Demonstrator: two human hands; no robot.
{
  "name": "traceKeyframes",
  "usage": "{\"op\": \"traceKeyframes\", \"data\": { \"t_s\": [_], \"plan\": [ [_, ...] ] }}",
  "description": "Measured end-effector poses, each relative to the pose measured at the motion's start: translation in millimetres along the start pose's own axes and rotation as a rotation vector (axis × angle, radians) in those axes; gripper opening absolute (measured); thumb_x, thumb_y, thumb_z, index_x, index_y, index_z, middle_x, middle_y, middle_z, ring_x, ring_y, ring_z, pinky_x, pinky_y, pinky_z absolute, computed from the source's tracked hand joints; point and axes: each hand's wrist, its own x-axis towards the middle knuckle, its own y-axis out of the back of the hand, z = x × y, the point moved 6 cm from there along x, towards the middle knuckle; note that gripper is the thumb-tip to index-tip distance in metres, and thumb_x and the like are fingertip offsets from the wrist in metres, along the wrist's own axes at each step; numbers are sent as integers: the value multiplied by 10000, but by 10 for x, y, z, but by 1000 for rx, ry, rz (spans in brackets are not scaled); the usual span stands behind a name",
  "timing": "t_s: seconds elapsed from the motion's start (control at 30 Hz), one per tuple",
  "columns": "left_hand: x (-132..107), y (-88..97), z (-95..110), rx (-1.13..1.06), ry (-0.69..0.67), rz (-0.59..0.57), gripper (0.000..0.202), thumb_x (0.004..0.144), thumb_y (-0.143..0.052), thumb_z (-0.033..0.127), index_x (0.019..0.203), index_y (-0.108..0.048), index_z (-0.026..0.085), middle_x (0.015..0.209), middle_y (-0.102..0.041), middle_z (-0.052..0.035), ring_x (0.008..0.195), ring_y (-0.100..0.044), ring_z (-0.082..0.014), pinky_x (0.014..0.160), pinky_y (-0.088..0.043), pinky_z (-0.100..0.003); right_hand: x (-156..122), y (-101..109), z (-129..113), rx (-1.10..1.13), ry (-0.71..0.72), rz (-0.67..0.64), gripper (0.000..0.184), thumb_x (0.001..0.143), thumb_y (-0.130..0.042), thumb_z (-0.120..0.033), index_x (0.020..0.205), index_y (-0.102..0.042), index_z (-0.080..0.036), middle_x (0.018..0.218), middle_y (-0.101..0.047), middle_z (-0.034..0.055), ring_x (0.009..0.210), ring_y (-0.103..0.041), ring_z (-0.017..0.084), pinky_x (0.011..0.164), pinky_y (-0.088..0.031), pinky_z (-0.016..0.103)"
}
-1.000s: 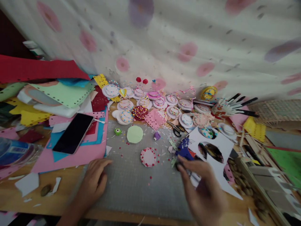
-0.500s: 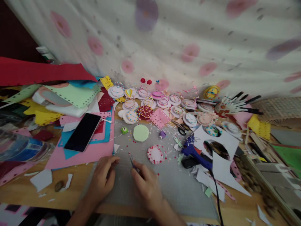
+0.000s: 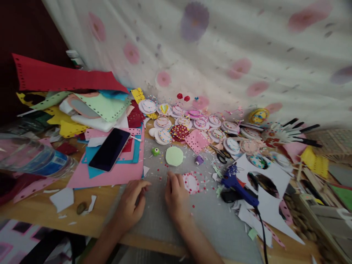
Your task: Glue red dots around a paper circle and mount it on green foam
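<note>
My right hand (image 3: 177, 196) is closed in a pinch on tweezers (image 3: 168, 169), of which little more than the thin tip shows above the fingers. Just right of it lies a white paper disc with a rim of small red pieces (image 3: 190, 183). Beyond the fingertips is a plain pale green scalloped disc (image 3: 174, 156). My left hand (image 3: 131, 201) rests at the left of the grey mat (image 3: 209, 223), thumb and forefinger apart, with nothing visible between them. Tiny red bits (image 3: 158, 178) are scattered on the mat between and beyond the hands.
Several decorated paper hats (image 3: 165, 136) stand at the back. To the right lie scissors (image 3: 221, 156), a blue glue gun (image 3: 239, 187) with its cord, and white paper offcuts (image 3: 275, 205). A phone (image 3: 110, 149) sits on coloured sheets at left, beside a clear bottle (image 3: 33, 154).
My right hand has moved forward and turned, so the tweezers are now mostly hidden. My left hand stays about where it was on the mat. The whole view has shifted, with objects appearing further right.
</note>
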Motion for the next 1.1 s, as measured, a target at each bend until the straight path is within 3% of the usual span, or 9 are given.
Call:
{"op": "traceKeyframes", "data": {
  "t_s": [0.17,0.37,0.53,0.7,0.93,1.1],
  "plan": [
    [21,3,26,-17,-21,-5,308,825,-389,30,1033,-541,199,828,-607,-26,783,-589,-170,726,-495,-288,50,10,9,-7,-10,17,276,924,-344,-115,1088,-551,-195,852,-636,73,709,-643,208,535,-495,277],
    [-5,-14,-35,-42,4,-5,295,837,-395,32,1025,-551,197,857,-610,-29,808,-584,-167,751,-485,-287,12,124,36,75,13,133,192,926,-416,-139,1051,-555,-183,816,-656,58,703,-658,181,592,-532,273],
    [16,-21,-6,-230,189,60,193,895,-463,137,994,-615,204,967,-656,-40,921,-615,-172,835,-492,-285,-174,387,-43,360,54,226,282,860,-527,-67,1079,-544,-244,986,-696,52,856,-697,161,685,-570,256],
    [183,-126,291,-630,405,-7,174,903,-530,247,1006,-668,230,956,-695,-14,830,-644,-132,758,-526,-215,-299,807,-194,600,83,231,430,781,-564,50,1087,-505,-246,1069,-688,75,927,-699,170,719,-589,263],
    [360,-168,648,-763,393,-57,152,863,-598,209,911,-729,268,814,-706,32,711,-623,-77,691,-494,-129,-346,1146,-191,622,-30,304,332,757,-573,63,886,-509,-236,979,-721,61,833,-719,156,645,-580,218],
    [401,-227,781,-808,396,-108,124,843,-627,204,834,-740,253,731,-701,36,653,-606,-73,625,-486,-115,-385,1339,-141,685,-52,463,420,725,-595,78,995,-502,-230,934,-733,76,770,-725,183,594,-596,264]
  ]
}}
